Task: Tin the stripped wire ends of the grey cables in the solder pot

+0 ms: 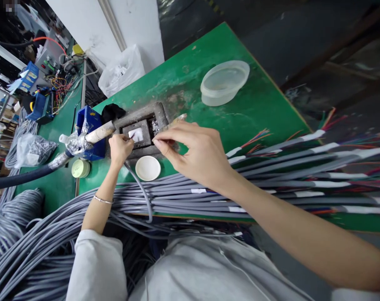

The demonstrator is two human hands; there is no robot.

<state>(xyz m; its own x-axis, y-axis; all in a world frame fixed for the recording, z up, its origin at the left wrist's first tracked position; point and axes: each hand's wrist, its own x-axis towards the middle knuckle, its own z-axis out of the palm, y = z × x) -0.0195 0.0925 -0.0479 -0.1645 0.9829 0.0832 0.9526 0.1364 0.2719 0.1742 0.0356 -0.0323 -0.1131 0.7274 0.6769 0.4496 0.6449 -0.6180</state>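
Note:
My left hand (120, 148) is closed around the end of a grey cable (142, 190) and holds its stripped wire tips over the shiny molten surface in the solder pot (140, 130). My right hand (194, 152) is closed in a pinch on a thin pale stick (174, 122) at the pot's right edge. The pot is a grimy grey metal box on the green table (262, 104). A small white dish (148, 168) lies just in front of the pot, between my two hands.
A thick bundle of grey cables (271, 184) with white labels and coloured stripped wires crosses the table's near edge. A clear plastic tub (224, 82) stands far right. A blue box (91, 131), a wrapped hose nozzle (83, 140) and a tape roll (80, 168) sit to the left.

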